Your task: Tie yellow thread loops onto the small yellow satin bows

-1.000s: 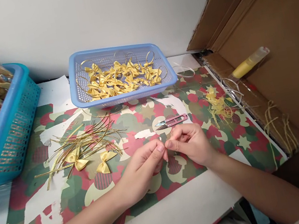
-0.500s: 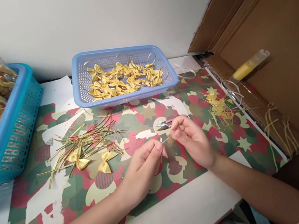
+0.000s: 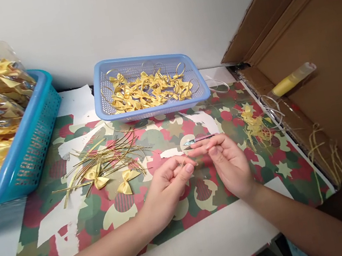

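Head view | my left hand (image 3: 171, 185) pinches a thin gold tie, fingers narrow | right hand (image 3: 226, 162) spread over the snips (image 3: 198, 140) on the worktop (image 3: 192, 248) | step: picking up snips; next needs a firm grasp.

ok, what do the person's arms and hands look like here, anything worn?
Both hands, left hand and right hand, are bare: no gloves, rings or watch visible. Forearms are bare up to the frame edge; no sleeves show. Nails short and unpainted.
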A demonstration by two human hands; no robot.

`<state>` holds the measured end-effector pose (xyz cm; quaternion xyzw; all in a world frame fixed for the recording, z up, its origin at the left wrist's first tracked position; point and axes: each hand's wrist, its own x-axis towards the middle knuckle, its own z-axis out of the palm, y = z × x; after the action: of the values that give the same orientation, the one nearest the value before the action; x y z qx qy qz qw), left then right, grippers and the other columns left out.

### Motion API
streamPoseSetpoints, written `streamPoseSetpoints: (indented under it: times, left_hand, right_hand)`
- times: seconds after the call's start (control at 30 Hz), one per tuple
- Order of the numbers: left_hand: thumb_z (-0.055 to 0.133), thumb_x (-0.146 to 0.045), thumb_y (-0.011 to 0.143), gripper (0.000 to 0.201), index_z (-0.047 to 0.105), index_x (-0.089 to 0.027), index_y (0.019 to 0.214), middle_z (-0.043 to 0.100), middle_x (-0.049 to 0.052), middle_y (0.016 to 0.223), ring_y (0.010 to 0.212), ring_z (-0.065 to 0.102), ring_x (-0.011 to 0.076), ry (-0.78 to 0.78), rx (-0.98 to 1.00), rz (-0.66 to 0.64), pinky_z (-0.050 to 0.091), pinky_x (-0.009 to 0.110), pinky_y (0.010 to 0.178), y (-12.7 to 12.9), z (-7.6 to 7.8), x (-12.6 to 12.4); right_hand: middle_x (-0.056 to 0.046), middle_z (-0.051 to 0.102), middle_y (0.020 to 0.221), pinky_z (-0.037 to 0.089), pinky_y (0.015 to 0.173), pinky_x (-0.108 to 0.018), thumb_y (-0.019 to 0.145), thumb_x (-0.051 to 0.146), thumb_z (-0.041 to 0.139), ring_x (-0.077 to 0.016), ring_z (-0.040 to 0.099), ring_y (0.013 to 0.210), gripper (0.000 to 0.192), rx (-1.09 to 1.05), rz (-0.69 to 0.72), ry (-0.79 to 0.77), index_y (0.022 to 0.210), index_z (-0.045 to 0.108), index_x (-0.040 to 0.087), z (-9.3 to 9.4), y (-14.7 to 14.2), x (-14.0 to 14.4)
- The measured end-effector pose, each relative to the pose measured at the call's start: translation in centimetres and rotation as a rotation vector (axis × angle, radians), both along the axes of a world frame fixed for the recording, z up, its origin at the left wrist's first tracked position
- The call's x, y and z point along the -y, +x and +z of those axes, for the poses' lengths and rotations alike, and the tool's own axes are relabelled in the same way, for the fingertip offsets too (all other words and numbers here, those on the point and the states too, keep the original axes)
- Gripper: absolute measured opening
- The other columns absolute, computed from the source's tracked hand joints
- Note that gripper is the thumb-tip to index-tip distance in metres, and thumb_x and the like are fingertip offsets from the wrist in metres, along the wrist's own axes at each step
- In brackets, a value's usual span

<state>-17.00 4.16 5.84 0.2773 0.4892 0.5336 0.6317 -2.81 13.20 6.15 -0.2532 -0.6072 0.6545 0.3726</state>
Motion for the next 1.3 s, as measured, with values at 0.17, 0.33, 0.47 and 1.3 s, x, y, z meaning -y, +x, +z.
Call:
streamPoseSetpoints:
  times: [0.17,0.33,0.47,1.3]
  left_hand:
    - [0.064,-0.051,0.087,0.034,0.057,-0.018,0.088,0.024,-0.009,0.055,0.048,0.019,0.0069,-0.009,-0.046,0.021,0.016,0.02,0.044,0.1,0.1,-0.1]
    - [0.064,-0.05,0.086,0.035,0.057,-0.017,0.08,0.025,-0.009,0.054,0.048,0.02,0.0067,0.011,-0.117,0.045,0.018,0.019,0.044,0.0,0.4,-0.2]
    - [0.062,-0.042,0.089,0.029,0.057,-0.016,0.077,0.027,-0.009,0.053,0.048,0.022,0.0069,0.056,-0.21,0.077,0.021,0.019,0.045,0.1,0.6,-0.1]
    - [0.046,-0.046,0.097,0.039,0.052,-0.017,0.073,0.038,-0.004,0.063,0.058,0.033,0.0099,0.107,-0.343,-0.017,0.028,0.022,0.051,0.0,0.3,0.5]
  right_hand:
    - [-0.003,0.074,0.103,0.049,0.098,-0.039,0.096,0.036,0.056,-0.018,0.064,0.112,0.012,0.071,-0.012,0.031,0.091,0.06,0.026,-0.2,-0.2,0.5]
    - [-0.003,0.072,0.108,0.049,0.095,-0.041,0.096,0.031,0.056,-0.0198,0.064,0.108,0.009,0.111,-0.013,0.154,0.091,0.062,0.027,0.4,0.2,-0.1]
    - [-0.002,0.073,0.109,0.044,0.092,-0.044,0.083,0.017,0.068,-0.0235,0.062,0.102,0.02,0.208,-0.13,0.794,0.098,0.066,0.03,1.9,1.2,-1.7]
    - [0.0,0.077,0.087,0.052,0.089,-0.039,0.082,0.016,0.072,-0.0178,0.065,0.091,0.012,0.103,0.015,0.23,0.079,0.075,0.028,1.0,-0.2,-0.6]
